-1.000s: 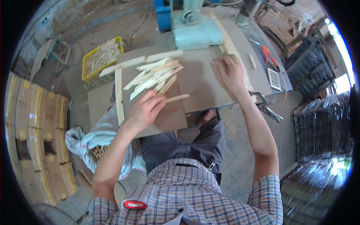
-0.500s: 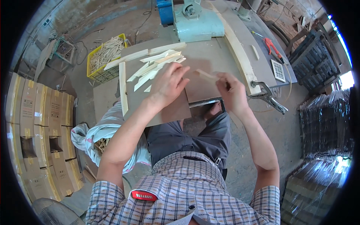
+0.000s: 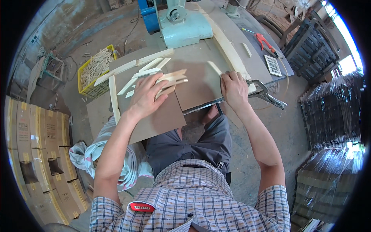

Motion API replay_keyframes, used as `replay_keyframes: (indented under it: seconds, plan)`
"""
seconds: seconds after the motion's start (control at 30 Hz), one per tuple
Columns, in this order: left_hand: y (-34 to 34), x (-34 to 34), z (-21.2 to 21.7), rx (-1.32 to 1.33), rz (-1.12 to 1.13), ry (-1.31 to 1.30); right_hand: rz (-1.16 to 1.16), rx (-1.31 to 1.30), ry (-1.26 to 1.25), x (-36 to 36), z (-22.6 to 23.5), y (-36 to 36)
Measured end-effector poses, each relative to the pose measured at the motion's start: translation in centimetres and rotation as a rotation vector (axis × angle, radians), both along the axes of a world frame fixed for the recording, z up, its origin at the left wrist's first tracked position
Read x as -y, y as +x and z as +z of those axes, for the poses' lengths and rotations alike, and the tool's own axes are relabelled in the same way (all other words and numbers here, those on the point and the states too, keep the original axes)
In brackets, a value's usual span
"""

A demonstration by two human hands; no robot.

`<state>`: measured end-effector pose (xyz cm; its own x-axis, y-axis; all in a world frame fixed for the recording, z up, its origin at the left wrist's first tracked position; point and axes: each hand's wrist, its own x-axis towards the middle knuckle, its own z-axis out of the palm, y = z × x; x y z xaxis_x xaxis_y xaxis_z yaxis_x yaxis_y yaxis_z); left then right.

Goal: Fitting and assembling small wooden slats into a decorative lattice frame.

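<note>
My left hand (image 3: 146, 92) is over the pile of pale wooden strips on the brown work board (image 3: 154, 125). Its fingers close round several strips (image 3: 176, 73), whose ends point right and are slightly smeared by motion. More loose wooden strips (image 3: 147, 72) with slanted ends lie just beyond that hand. On the right, my right hand (image 3: 234, 88) pinches one short wooden strip (image 3: 214, 67), its free end pointing away to the left. This hand is beside the long wooden fence (image 3: 226, 44), near the locking clamp (image 3: 266, 94) at its near end.
A pale green machine guard (image 3: 187, 31) with a blue motor (image 3: 148, 17) stands at the far side. Wooden rails (image 3: 114, 98) border the pile. A yellow crate (image 3: 94, 73) of strips is at left, above stacked cartons (image 3: 38, 127). A red air gun (image 3: 264, 41) lies right.
My left hand has moved left and down onto the strips and gathered several. My right hand still holds its strip, now farther from the left hand. The whole view has shifted slightly.
</note>
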<state>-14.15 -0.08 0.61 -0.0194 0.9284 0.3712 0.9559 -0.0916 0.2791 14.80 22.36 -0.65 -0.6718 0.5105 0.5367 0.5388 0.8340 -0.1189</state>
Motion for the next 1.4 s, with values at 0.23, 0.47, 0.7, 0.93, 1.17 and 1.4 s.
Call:
replay_keyframes:
  seconds: [0.23, 0.47, 0.7, 0.93, 1.17, 1.4]
  plan:
    - [1.1, -2.3, -0.2, 0.05, -0.096, 0.033, -0.244, 0.221, 0.17, -3.6, 0.6, -1.6]
    - [3.2, -7.9, -1.0, 0.03, -0.175, 0.092, -0.207, 0.212, 0.154, -9.6, 1.0, -7.7]
    - [4.0, -8.9, -1.0, 0.035, -0.119, 0.098, 0.093, -0.106, -0.14, -7.1, 2.2, -6.3]
    - [4.0, -9.2, -1.0, 0.038, -0.146, 0.137, 0.193, 0.124, -0.277, -5.1, 1.4, -4.7]
    - [3.7, -9.2, -1.4, 0.109, -0.082, 0.146, 0.096, 0.161, -0.118, -4.3, 2.0, -2.7]
    - [3.1, -9.9, -1.3, 0.205, -0.022, 0.05, -0.088, 0.291, 0.189, -3.4, 0.8, -0.4]
